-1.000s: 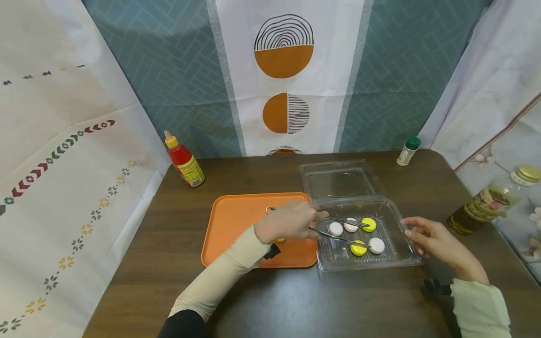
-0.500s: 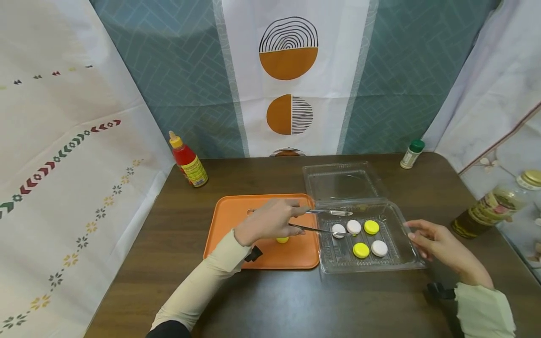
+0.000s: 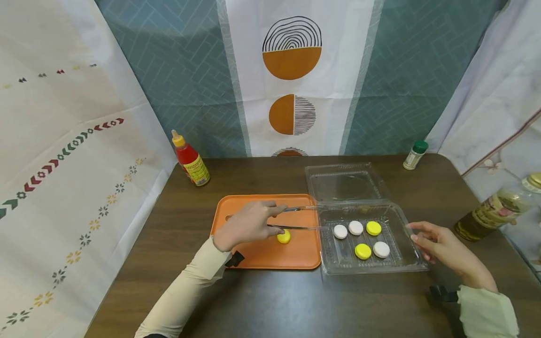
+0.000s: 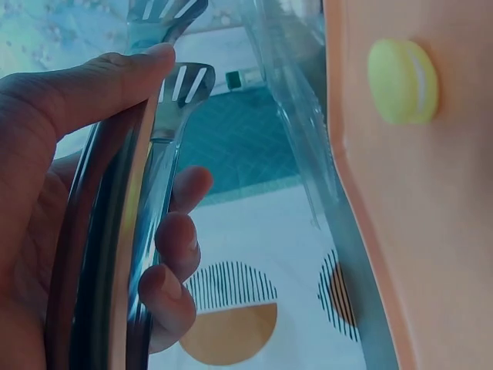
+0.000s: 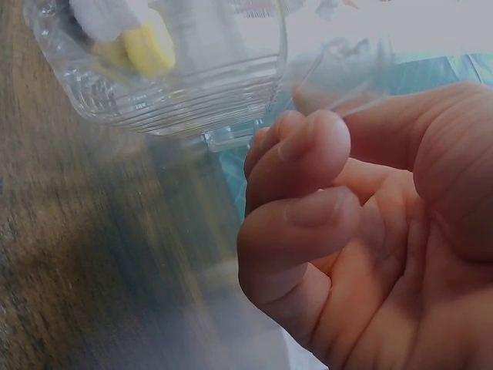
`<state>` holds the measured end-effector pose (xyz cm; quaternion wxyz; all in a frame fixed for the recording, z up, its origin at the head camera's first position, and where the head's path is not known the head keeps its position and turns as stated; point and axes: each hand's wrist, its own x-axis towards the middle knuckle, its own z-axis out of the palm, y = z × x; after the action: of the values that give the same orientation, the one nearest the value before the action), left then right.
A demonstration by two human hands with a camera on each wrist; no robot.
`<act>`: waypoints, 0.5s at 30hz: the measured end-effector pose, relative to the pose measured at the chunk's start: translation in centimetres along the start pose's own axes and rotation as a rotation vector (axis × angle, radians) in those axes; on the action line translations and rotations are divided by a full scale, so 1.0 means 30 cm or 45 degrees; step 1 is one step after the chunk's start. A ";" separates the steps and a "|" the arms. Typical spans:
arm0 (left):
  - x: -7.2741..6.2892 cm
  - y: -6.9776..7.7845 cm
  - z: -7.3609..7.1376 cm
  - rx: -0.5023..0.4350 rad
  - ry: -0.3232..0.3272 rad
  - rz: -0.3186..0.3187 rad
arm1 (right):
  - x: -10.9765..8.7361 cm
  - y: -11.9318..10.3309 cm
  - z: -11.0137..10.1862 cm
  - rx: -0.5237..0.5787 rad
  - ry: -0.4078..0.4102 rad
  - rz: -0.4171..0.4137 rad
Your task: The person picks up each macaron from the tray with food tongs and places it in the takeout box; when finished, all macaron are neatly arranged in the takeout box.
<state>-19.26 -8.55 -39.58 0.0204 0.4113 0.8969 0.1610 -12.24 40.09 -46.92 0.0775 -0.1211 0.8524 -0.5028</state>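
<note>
My left hand (image 3: 247, 227) grips metal tongs (image 4: 171, 127) with slotted ends, their two arms spread and nothing between them. The tongs reach over the orange tray (image 3: 262, 262) toward the container's left edge. On that tray, below the lower tong arm, lies a yellow macaron (image 3: 283, 236). To the right is a clear plastic container (image 3: 400, 227), holding three white macarons (image 3: 340, 231) and two yellow macarons (image 3: 363, 251). My right hand (image 3: 441, 246) holds the container's right rim between thumb and fingers; the right wrist view shows those fingers curled at the clear edge.
The container's clear lid (image 3: 344, 182) lies folded back behind it. At the back left stands a red sauce bottle (image 3: 192, 163). A green-capped shaker (image 3: 415, 155) stands at the back right, and an oil bottle (image 3: 494, 209) is beyond the right hand.
The left hand has drawn the tongs leftward, from over the macarons in the container back above the tray, and the macarons stay in the container. The right hand keeps its place on the rim.
</note>
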 end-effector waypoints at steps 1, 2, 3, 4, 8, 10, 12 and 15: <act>-0.006 -0.005 -0.001 0.006 0.010 0.002 | 0.000 -0.001 -0.002 0.001 -0.003 0.002; -0.011 -0.010 -0.003 0.012 0.017 0.003 | 0.000 -0.003 -0.005 0.002 -0.006 0.007; -0.017 -0.013 -0.005 0.016 0.028 0.007 | 0.000 -0.004 -0.007 0.003 -0.008 0.013; -0.024 -0.017 -0.005 0.021 0.038 0.008 | 0.000 -0.005 -0.008 0.003 -0.008 0.012; -0.062 -0.038 0.002 0.014 0.068 -0.014 | 0.001 -0.008 -0.006 0.012 -0.006 0.017; -0.087 -0.051 0.007 0.012 0.074 -0.035 | 0.001 -0.007 -0.003 0.016 -0.010 0.014; -0.113 -0.064 0.011 0.006 0.068 -0.069 | 0.000 -0.005 -0.001 0.018 -0.016 0.016; -0.142 -0.082 0.013 -0.010 0.059 -0.103 | -0.002 -0.002 -0.001 0.017 -0.014 0.021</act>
<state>-18.17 -13.12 -41.10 0.0078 0.3709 0.9124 0.1731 -12.18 40.11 -46.84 0.0872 -0.1164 0.8496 -0.5070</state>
